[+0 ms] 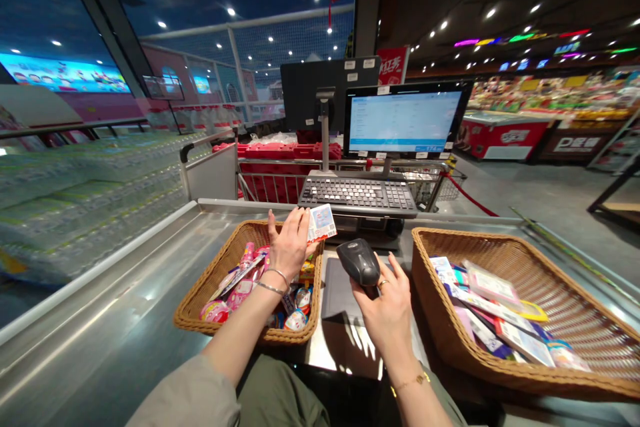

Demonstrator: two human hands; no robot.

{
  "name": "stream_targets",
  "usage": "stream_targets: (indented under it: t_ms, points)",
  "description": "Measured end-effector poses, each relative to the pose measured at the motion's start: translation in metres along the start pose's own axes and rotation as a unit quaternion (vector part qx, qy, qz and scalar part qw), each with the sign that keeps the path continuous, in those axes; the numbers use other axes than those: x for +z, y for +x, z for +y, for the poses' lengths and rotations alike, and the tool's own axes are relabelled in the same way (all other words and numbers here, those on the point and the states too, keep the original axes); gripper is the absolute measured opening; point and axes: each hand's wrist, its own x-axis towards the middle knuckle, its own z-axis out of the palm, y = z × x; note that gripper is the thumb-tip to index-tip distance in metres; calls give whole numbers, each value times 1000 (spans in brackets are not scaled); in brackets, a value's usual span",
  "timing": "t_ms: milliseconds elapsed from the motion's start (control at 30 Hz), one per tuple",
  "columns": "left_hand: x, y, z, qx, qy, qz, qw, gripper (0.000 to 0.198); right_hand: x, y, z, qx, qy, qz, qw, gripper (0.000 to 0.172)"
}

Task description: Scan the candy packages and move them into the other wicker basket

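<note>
My left hand (287, 243) is raised over the left wicker basket (210, 287) and pinches a small white, red and blue packet (321, 222) between thumb and fingers. My right hand (387, 303) grips a black handheld barcode scanner (359, 261), whose head points toward the packet. The two hands are a short way apart above a dark mat (337, 290) on the steel counter. The left basket holds several colourful small toys and sweets.
A second wicker basket (575, 327) at the right holds several flat packets. Behind stand a keyboard (357, 195), a lit monitor (404, 121) and a second dark screen (305, 90). Shopping carts and a steel counter (100, 320) lie around; shop shelves at far right.
</note>
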Motion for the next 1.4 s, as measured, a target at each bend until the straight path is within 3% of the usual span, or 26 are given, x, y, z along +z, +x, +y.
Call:
stream_targets:
  t_ms: [800, 1133, 1400]
  points:
    - [-2, 7, 9, 4, -7, 3, 1000, 71, -6, 3, 0, -22, 6, -15, 1000, 23]
    - [1, 12, 21, 35, -4, 71, 997, 69, -16, 5, 11, -39, -20, 14, 999, 24]
    - [2, 18, 35, 50, -11, 91, 994, 69, -26, 7, 17, -32, -43, 39, 998, 31]
